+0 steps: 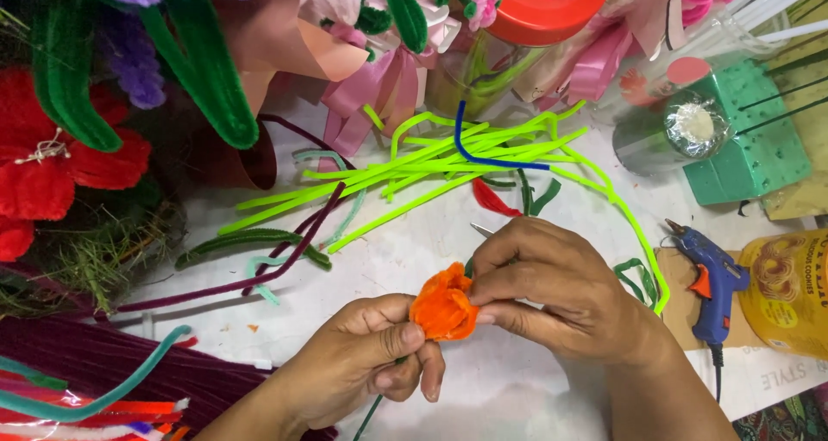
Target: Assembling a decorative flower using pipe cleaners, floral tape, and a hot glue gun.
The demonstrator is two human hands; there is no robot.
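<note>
**Q:** What do the two hands hold, and how many such pieces are there?

**A:** One orange pipe-cleaner flower (pixel 444 303) sits between them, low at the centre of the white table (pixel 431 242). The left hand (pixel 362 363) pinches it from below, thumb and forefinger closed at its base, where one dark green stem (pixel 369 415) runs down and out of view. The right hand (pixel 556 299) grasps the bloom's upper right side with bent fingers.

**Q:** What lies behind the hands?

**A:** One loose heap of lime-green pipe cleaners (pixel 448 160), too tangled to count, with one blue pipe cleaner (pixel 483 152) lying across it. One maroon pipe cleaner (pixel 259 273) stretches leftward.

**Q:** And at the right?

**A:** One blue glue gun (pixel 714 286) rests just beside one yellow packet (pixel 789 290). Farther back stands one green foam block (pixel 759 148).

**Q:** At the left?

**A:** One red flower (pixel 52 160) shows whole, under two dark green fuzzy leaves (pixel 203 66).
</note>
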